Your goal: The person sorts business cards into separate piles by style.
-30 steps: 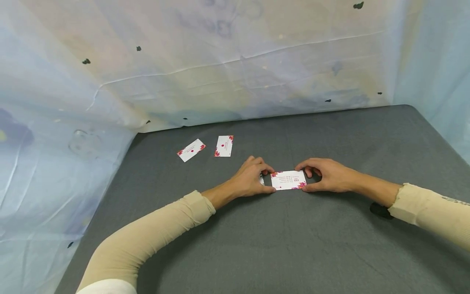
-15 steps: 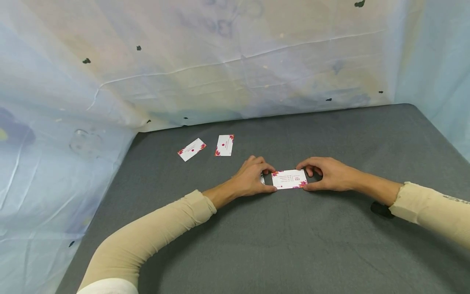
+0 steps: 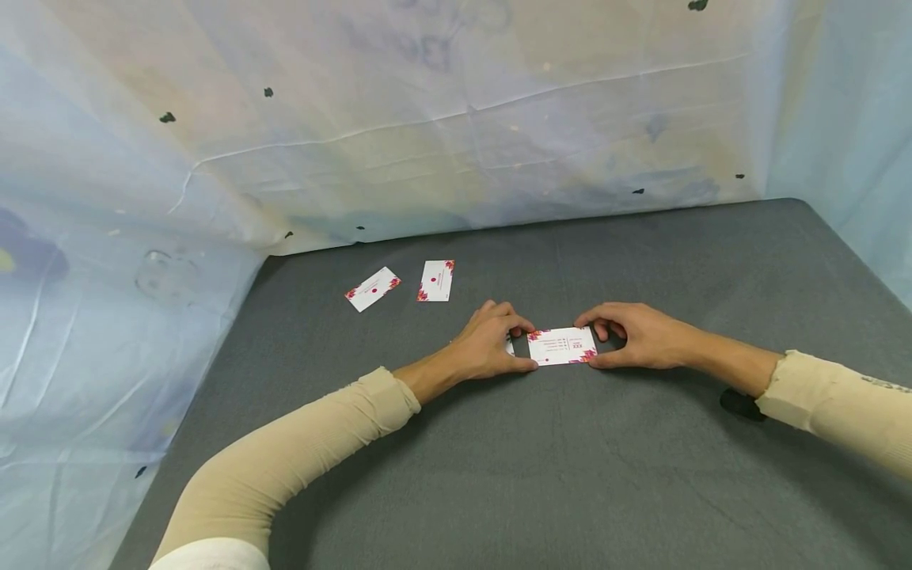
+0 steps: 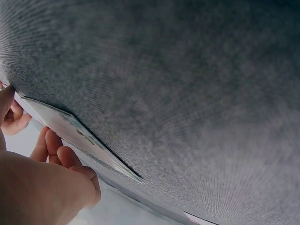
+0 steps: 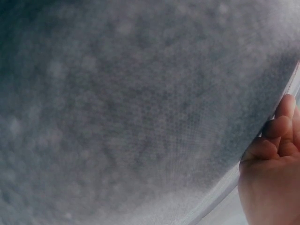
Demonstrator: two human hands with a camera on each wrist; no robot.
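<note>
A white card [image 3: 561,346] with pink flower corners lies on the grey table [image 3: 570,459], near its middle. My left hand [image 3: 492,346] pinches the card's left end between thumb and curled fingers. My right hand [image 3: 630,336] pinches its right end the same way. A sliver of a second white card [image 3: 509,345] shows under my left fingers. The left wrist view shows the card [image 4: 70,133] edge-on against the grey surface, with my left hand [image 4: 44,183] below it. In the right wrist view only my right fingers [image 5: 276,136] and blurred grey cloth show.
Two more flower-cornered cards [image 3: 372,289] [image 3: 436,281] lie apart at the table's back left. A pale plastic sheet [image 3: 427,134] walls in the table at the back and both sides. A small black object [image 3: 741,404] sits under my right forearm.
</note>
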